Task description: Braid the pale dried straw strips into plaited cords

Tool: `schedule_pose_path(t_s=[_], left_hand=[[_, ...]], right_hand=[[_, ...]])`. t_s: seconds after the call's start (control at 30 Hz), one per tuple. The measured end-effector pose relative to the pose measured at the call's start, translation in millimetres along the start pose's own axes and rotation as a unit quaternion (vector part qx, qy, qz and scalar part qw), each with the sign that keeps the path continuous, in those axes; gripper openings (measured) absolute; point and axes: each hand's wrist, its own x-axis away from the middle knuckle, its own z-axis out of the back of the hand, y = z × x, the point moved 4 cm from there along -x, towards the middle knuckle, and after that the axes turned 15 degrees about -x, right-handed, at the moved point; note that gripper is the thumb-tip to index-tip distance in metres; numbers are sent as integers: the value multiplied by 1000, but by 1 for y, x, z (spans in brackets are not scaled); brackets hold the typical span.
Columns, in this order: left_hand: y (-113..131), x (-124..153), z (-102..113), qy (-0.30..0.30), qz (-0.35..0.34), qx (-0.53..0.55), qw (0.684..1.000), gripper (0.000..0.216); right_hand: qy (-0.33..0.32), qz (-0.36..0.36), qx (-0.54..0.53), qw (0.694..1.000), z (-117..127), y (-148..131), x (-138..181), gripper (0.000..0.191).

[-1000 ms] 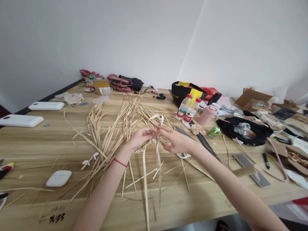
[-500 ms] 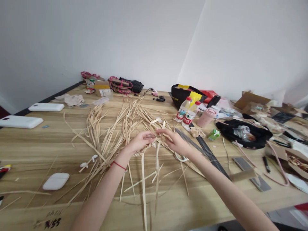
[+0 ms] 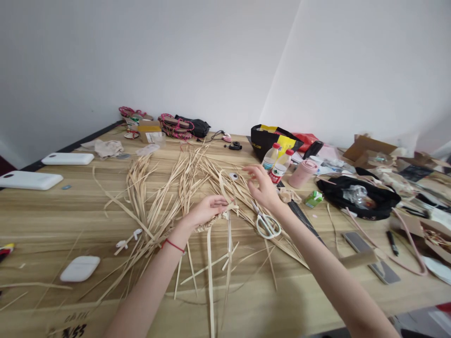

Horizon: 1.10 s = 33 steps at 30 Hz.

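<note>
Pinching woven straw [image 3: 222, 216] over the middle of the table [image 3: 253, 295], the left hand [image 3: 207, 210] steadies it; the right hand [image 3: 263, 188], fingers parted, seemingly bare, hovers near scissors [image 3: 263, 219]. Even tension likely keeps strips tight.

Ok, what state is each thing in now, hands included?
Left hand: closed on the braid
Right hand: raised off the braid, fingers parted
Braid: partly woven, ends loose
Scissors: lying down, blades hard to judge
Bottles: upright, capped
Pink cup: upright, lidded
Earbud case: shut
Earbuds: out of the case
Black bag: open
</note>
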Motion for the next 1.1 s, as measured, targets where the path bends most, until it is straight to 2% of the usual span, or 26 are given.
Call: schedule_pose_path(t_s=[0.07,0.17,0.27,0.37,0.47,0.57,0.63,0.73,0.9,1.1], left_hand=[[3,2,-3,-17,2,3,1000,32],[9,5,-5,-27,9,-3,1000,31],[13,8,-6,-29,12,-16,999,31],[13,9,-7,-47,13,-19,999,30],[9,8,-8,-65,18,-22,997,30],[4,6,-7,-76,26,-32,996,33],[0,6,-6,-74,35,-29,996,35],[-3,5,-6,-62,42,-8,997,37],[0,6,-8,-57,39,18,997,34],[2,7,-9,-59,53,20,997,37]], right_hand=[[-71,19,-33,997,-3,4,-25,36],[-198,63,-55,977,-15,4,-57,44],[-364,93,-49,925,-36,-2,-72,58],[-509,40,-14,859,-52,-7,-76,54],[-575,-47,38,816,-56,-12,-78,39],[-612,-91,57,783,-54,-18,-80,31],[-619,-101,60,776,-52,-22,-80,31],[-610,-92,63,785,-50,-25,-78,26],[-571,-27,78,817,-48,-29,-70,19],[-529,64,170,829,-50,-33,-59,11]])
